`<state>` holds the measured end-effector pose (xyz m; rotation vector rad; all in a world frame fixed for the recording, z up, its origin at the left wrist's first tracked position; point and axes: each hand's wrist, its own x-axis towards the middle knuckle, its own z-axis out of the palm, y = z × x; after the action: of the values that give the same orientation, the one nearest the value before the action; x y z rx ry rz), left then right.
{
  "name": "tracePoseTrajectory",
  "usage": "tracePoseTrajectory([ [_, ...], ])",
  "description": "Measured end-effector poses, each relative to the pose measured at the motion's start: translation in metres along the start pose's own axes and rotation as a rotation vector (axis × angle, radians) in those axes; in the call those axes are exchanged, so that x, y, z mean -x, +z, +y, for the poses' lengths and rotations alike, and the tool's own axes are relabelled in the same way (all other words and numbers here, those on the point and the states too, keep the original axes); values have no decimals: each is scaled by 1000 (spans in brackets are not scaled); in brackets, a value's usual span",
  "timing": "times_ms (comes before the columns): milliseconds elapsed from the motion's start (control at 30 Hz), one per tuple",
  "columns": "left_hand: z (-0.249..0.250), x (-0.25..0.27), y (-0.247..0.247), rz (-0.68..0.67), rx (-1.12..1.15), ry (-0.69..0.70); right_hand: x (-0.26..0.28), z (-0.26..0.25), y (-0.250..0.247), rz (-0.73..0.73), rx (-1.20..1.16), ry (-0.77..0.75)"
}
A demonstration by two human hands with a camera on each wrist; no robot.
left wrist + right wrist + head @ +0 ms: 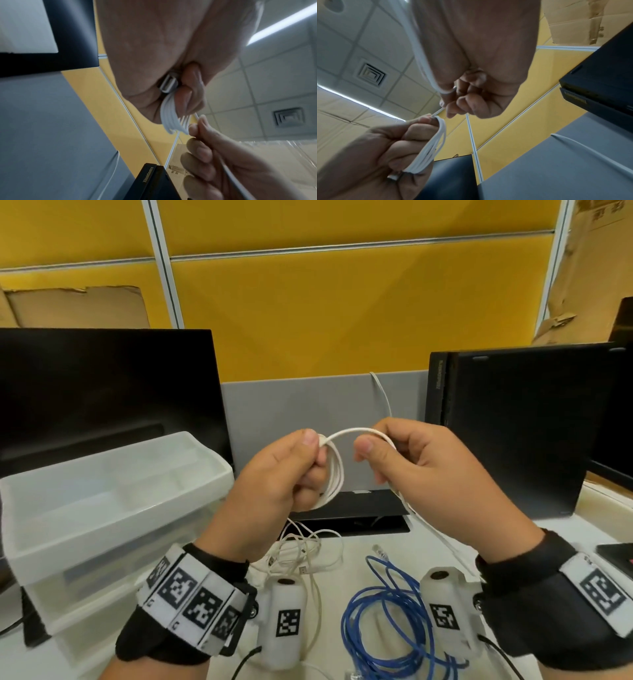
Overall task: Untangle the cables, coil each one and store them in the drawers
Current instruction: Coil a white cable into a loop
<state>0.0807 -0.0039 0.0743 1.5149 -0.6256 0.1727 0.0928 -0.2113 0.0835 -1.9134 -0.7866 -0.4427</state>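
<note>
My left hand [294,470] grips a small coil of white cable [334,474] held up above the desk; its loops [171,119] and a USB plug [169,85] show in the left wrist view. My right hand [394,453] pinches the free strand [356,433] of the same cable just right of the coil, and the rest trails down past that wrist. In the right wrist view the coil [428,150] sits in the left fist. A tangle of thin white cables [301,549] and a loose blue cable [387,604] lie on the desk below.
A translucent plastic drawer unit [102,508] with an open top tray stands at the left. A black monitor [102,392] is behind it, and a black computer case [513,422] stands at the right. A grey and yellow partition closes the back.
</note>
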Motion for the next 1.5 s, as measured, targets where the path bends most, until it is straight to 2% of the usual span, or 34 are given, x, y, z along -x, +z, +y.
tracePoseTrajectory([
  [100,2,-2,-10,60,197,-10,1,2,-5,-15,-11,31],
  [233,4,-1,-12,5,345,-9,-1,4,-3,60,0,93],
  [433,0,-1,4,-64,360,-25,-1,-1,7,-82,-257,149],
  [567,-3,-2,4,-7,226,-22,2,-9,2,-81,-239,163],
  [700,-9,-3,6,135,-222,75,2,-12,5,-45,-241,158],
  [867,-8,-5,10,240,-193,107,0,-5,5,-25,-352,181],
  [933,-5,-5,5,275,-140,109,-1,-2,2,15,-314,171],
  [1000,-2,-5,0,303,-119,98,-1,2,1,20,-155,158],
  [1100,2,-3,2,306,-122,96,-1,12,4,-57,118,199],
  [1167,4,-2,6,289,-122,92,-1,13,5,-88,162,252],
  [1233,5,-2,9,258,-121,76,-3,11,3,-21,-30,276],
  [1333,7,0,13,219,-128,60,-4,2,-5,137,-495,259],
  [1400,8,1,16,195,-134,58,-5,-2,-7,163,-681,256],
  [1500,9,2,21,141,-115,67,-5,-4,-3,134,-839,297],
])
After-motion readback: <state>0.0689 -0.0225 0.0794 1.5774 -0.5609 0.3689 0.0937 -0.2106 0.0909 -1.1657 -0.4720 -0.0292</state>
